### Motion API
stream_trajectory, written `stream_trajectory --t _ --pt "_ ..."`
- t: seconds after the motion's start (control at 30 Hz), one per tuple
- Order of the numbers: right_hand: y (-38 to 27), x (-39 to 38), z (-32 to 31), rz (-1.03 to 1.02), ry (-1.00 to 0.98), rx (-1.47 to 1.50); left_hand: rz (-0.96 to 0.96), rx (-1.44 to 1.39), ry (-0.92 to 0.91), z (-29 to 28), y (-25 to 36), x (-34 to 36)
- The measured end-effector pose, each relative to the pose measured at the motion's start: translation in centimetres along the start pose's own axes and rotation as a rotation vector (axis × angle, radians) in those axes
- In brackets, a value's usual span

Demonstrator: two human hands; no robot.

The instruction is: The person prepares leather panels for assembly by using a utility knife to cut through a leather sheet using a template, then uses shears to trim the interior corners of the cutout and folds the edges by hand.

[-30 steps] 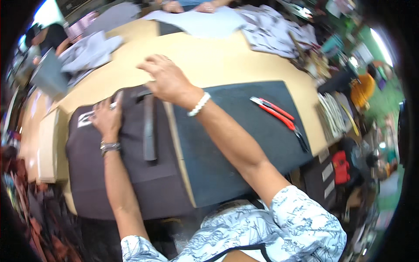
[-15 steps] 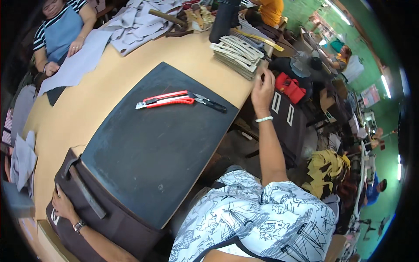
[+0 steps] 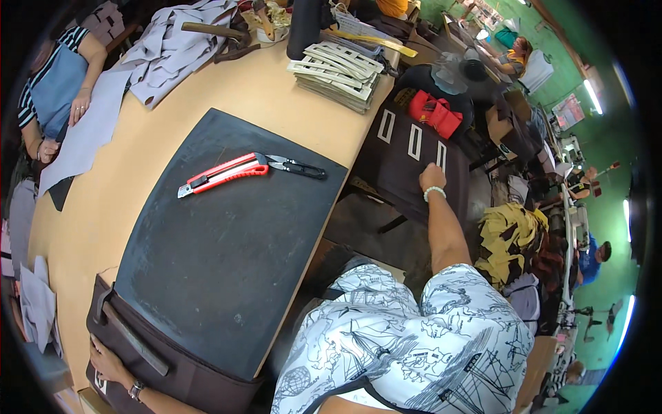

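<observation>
My left hand (image 3: 110, 362) lies flat, fingers stretched out, on a dark brown fabric piece (image 3: 207, 379) at the lower left. A hammer (image 3: 134, 338) rests on that fabric beside it. At the right, my right hand (image 3: 433, 181) reaches over another dark brown fabric piece (image 3: 403, 181) spread on a low support. Its fingers are closed and bent down at the lower end of a white rectangular frame piece (image 3: 441, 156); whether they grip it is hidden. Two similar frame pieces (image 3: 414, 141) lie in a row to its left.
A black board (image 3: 227, 255) on the table carries a red box cutter (image 3: 224, 174) and thread snips (image 3: 298, 167). Beyond stands a stack of pale frame pieces (image 3: 338, 72). A red bundle (image 3: 436, 114) lies past the fabric. A co-worker (image 3: 58, 90) handles grey material at far left.
My right hand has moved from beside the stack down to the fabric at the right, and its fingers have closed. The view has shifted; my left hand stays on the fabric.
</observation>
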State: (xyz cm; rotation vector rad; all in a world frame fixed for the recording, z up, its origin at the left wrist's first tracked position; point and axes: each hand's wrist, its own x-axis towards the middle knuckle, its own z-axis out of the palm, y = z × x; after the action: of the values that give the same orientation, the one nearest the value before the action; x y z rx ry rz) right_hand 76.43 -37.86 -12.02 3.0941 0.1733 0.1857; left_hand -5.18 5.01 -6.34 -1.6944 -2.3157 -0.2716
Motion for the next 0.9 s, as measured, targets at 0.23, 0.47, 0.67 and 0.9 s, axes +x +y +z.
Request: stream_trajectory --t 0.23,0.47,0.67,0.9 --pt "13.3 8.1 -1.5 0.416 0.299 0.690 0.034 -0.104 0.008 0.4 0.5 1.0" --pt "-8.3 -6.4 -25.3 -0.409 0.102 1.347 0.576 -0.847 0.213 -18.3 11.7 -7.4" --pt "-24.6 -20.8 -25.1 -1.082 -0.519 1.378 0.677 -1.374 -0.610 -20.6 23.5 -19.8" --pt "-36.9 -34.0 -21.7 -0.735 -1.333 1.508 0.187 -1.565 -0.566 -17.9 24.6 -20.7"
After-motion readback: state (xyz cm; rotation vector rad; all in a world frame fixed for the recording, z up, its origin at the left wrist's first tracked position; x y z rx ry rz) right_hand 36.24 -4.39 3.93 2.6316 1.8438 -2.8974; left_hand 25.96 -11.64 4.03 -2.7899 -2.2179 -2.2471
